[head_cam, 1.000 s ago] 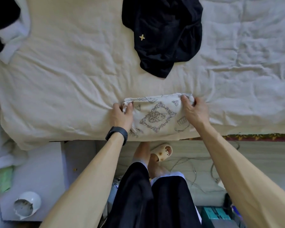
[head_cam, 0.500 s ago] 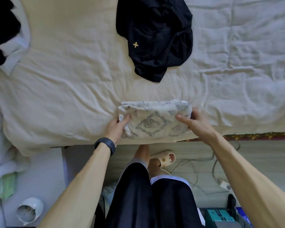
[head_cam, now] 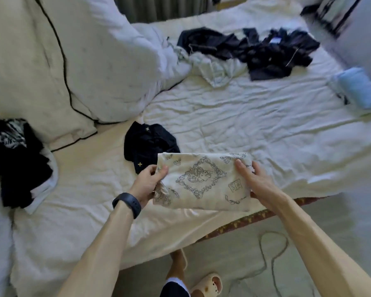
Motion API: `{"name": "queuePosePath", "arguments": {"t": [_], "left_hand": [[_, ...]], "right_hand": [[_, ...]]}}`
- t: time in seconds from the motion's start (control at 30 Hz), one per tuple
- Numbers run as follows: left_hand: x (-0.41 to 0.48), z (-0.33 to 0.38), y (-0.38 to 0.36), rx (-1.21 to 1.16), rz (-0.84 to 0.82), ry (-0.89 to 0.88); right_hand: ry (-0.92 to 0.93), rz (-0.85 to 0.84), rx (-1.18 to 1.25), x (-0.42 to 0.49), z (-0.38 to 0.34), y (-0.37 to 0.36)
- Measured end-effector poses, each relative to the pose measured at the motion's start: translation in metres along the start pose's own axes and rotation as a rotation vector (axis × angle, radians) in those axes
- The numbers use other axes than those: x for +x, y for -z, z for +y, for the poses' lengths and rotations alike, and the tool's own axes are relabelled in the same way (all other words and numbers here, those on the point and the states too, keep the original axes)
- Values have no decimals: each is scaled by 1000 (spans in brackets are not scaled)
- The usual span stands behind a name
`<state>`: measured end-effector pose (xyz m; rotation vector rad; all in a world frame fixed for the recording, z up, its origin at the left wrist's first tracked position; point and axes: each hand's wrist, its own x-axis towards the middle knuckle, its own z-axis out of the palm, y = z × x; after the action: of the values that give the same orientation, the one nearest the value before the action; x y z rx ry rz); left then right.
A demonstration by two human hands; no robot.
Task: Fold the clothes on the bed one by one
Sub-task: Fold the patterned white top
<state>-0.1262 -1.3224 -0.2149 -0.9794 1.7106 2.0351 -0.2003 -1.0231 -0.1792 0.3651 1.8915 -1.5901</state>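
I see the folded cream cloth with grey line drawings (head_cam: 204, 181) held between both hands at the near edge of the bed with the wrinkled white sheet (head_cam: 244, 125). It looks lifted a little off the sheet, but I cannot be sure. Its long side runs left to right, from one hand to the other. The left hand (head_cam: 147, 184) pinches the left short end, thumb on top. The right hand (head_cam: 257, 183) grips the right short end, thumb flat on top; I cannot see the other fingers well. I think this piece is done and needs a place to rest. The rolled light blue bundle (head_cam: 360, 88) lies far off to the right, so the right hand is nearer to it. The small crumpled black garment with gold stars (head_cam: 148, 144) lies just behind the left hand, waiting its turn
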Motion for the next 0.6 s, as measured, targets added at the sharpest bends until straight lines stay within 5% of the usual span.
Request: {"name": "queuePosePath", "arguments": {"t": [0.17, 0.27, 0.4, 0.6], "left_hand": [[-52, 111, -92, 76, -206, -173], [-85, 159, -150, 157, -316, -238], [-115, 194, -222, 184, -393, -383], [-125, 237, -318, 321, -521, -467]], "right_hand": [[162, 12, 103, -93, -55, 94], [300, 199, 161, -139, -72, 133], [409, 399, 286, -181, -80, 182], [445, 482, 301, -204, -99, 264]]}}
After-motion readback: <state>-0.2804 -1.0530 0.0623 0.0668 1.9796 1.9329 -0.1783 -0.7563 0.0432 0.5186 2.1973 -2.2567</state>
